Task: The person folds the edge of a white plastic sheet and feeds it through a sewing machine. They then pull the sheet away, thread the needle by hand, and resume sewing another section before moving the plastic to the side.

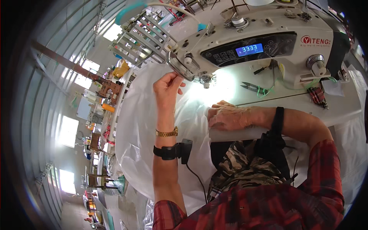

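A white sewing machine spans the upper part of the view, its lamp lighting the needle area brightly. Beside the left end of its head, my left hand is raised with thumb and fingers pinched together; whatever lies between them is too small to make out. Thin, shiny white cloth covers the left of the machine bed and hangs toward my lap. My right hand rests at the cloth's right edge, just below the lit needle area, fingers curled onto it. Glare hides the needle tip and the stitching.
Dark thread snips with a green cord lie on the bed right of the needle. A plaid scrap sits near the handwheel. Beyond the left side stand a grey slatted rack and a row of cluttered worktables.
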The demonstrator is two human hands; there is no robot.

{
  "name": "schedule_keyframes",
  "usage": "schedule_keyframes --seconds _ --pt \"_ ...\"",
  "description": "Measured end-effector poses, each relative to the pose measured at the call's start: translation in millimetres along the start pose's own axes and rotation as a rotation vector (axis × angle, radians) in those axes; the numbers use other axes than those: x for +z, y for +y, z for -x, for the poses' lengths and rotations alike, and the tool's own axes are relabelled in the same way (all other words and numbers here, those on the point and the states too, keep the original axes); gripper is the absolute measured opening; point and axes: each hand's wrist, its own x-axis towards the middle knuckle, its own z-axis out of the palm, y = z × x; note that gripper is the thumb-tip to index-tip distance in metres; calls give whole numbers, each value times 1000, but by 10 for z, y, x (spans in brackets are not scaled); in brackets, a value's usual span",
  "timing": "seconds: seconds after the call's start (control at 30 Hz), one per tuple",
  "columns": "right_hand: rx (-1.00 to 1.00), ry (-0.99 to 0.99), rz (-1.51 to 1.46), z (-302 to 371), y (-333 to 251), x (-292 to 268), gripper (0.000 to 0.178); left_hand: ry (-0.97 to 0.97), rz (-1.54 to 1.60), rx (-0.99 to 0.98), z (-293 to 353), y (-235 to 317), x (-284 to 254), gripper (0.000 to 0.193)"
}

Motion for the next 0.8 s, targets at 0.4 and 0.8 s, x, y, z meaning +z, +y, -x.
schedule_keyframes --seconds 0.4,0.8 --pt "8 5 5 -28 54 40 13 -185 54 -195 -64 -80 -49 10" --pt "60 -22 -11 -18 26 18 14 -81 729 1 159 -190 -128 7"
